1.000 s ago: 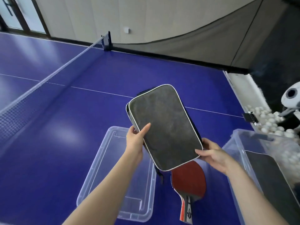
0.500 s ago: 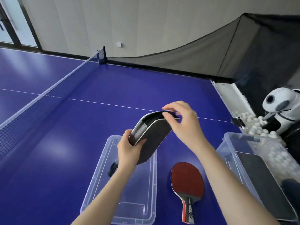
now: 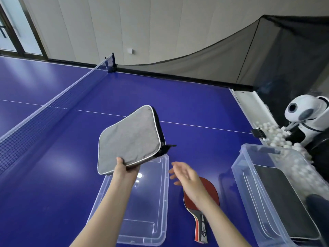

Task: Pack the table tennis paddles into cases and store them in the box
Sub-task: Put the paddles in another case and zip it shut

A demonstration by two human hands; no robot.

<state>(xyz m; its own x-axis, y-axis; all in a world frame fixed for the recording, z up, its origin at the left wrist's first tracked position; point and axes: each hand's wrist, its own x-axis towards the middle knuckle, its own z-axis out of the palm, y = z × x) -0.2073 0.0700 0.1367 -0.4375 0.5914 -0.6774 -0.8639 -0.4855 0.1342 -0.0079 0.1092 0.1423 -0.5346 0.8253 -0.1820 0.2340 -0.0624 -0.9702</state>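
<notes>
Left hand [image 3: 125, 171] clamped on the near corner of the grey paddle case [image 3: 129, 139]: thumb on top face, fingers hidden beneath. Case held in air, tilted, above the far end of the clear lid [image 3: 161, 202] lying flat on the blue table [image 3: 53, 175]. Black zipper edge shows along the case's right side, pull tab sticking out to the right. Right hand [image 3: 187, 177] empty, fingers spread and loosely curled, touching nothing, hovering just right of the lid and above the head of the red paddle [image 3: 212, 193]. Paddle lies flat on the table, handle toward the camera. Clear box [image 3: 249, 184] stands to the right, a dark case [image 3: 284, 198] inside. Behind it: white balls [image 3: 274, 134], a white ball machine [image 3: 306, 113].
</notes>
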